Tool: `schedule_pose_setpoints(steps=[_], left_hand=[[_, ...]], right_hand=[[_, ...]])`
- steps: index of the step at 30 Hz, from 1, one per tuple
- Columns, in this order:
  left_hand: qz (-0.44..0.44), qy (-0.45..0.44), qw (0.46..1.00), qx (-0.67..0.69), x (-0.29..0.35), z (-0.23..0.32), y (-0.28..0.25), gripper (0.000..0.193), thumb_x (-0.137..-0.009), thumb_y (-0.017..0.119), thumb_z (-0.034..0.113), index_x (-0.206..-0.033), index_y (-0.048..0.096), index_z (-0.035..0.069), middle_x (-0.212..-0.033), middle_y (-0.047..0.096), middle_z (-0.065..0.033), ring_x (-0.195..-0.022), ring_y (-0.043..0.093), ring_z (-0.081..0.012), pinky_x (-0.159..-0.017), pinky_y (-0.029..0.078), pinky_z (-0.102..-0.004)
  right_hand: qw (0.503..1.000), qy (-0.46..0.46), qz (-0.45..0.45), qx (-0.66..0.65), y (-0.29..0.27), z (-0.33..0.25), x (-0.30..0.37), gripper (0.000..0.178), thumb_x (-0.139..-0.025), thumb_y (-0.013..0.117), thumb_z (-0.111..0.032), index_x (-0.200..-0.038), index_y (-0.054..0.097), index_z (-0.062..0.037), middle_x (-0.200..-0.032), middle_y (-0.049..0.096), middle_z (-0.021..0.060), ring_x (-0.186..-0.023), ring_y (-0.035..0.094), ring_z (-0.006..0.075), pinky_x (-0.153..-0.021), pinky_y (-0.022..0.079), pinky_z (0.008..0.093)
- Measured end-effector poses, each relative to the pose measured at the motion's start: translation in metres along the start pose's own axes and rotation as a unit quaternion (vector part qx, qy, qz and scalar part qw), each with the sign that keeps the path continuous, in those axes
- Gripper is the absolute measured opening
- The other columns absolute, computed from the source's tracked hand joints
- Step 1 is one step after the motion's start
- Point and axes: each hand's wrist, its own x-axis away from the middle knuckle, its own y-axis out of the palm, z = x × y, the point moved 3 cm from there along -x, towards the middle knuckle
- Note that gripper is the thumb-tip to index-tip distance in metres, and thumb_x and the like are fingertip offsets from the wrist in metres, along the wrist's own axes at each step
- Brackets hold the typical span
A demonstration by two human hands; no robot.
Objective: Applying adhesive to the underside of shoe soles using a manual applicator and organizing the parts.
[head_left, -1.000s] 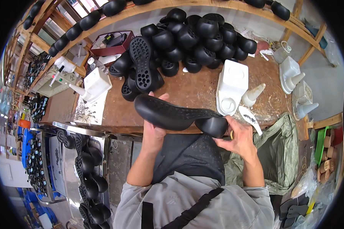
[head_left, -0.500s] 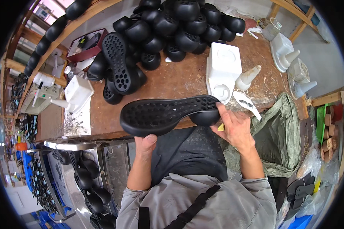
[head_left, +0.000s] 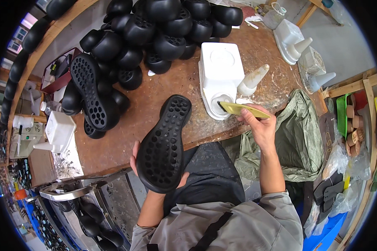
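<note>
Just left of the frame's centre, the left hand (head_left: 135, 159) clasps the black shoe sole (head_left: 165, 144), narrow end slanting up-right, while the right hand (head_left: 261, 126), farther right, pinches a yellow brush (head_left: 235, 108) at the white pot (head_left: 221, 67).

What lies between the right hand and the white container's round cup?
A flat yellow tool: in the head view, the right hand grips it, its dark tip at the cup; contact can't be told.

From the head, one wide fisheye looks down at the nearby workbench (head_left: 109, 150).
</note>
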Motion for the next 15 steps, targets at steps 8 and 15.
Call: schedule_pose_setpoints(steps=[8,15], left_hand=[[0.019,-0.112,0.99,0.078,0.007,0.008,0.011,0.102,-0.057,0.07,0.057,-0.134,0.032,0.002,-0.128,0.046,-0.0133,-0.122,0.041,-0.0267,-0.107,0.021,-0.0426],[-0.175,-0.274,0.901,0.286,0.035,-0.002,0.022,0.106,-0.062,0.071,0.056,-0.139,0.019,0.007,-0.133,0.045,-0.0108,-0.127,0.038,-0.0232,-0.11,0.019,-0.0424]], right_hand=[[0.976,-0.12,-0.001,0.184,0.01,0.007,-0.005,0.015,-0.083,0.065,-0.009,-0.093,0.066,0.0013,-0.077,0.064,0.0092,-0.065,0.058,0.0131,-0.059,0.045,0.0244],[0.968,-0.125,-0.006,0.218,0.015,0.01,-0.008,0.015,-0.083,0.065,-0.01,-0.093,0.066,0.0006,-0.076,0.064,0.0109,-0.062,0.058,0.0156,-0.057,0.046,0.0265]])
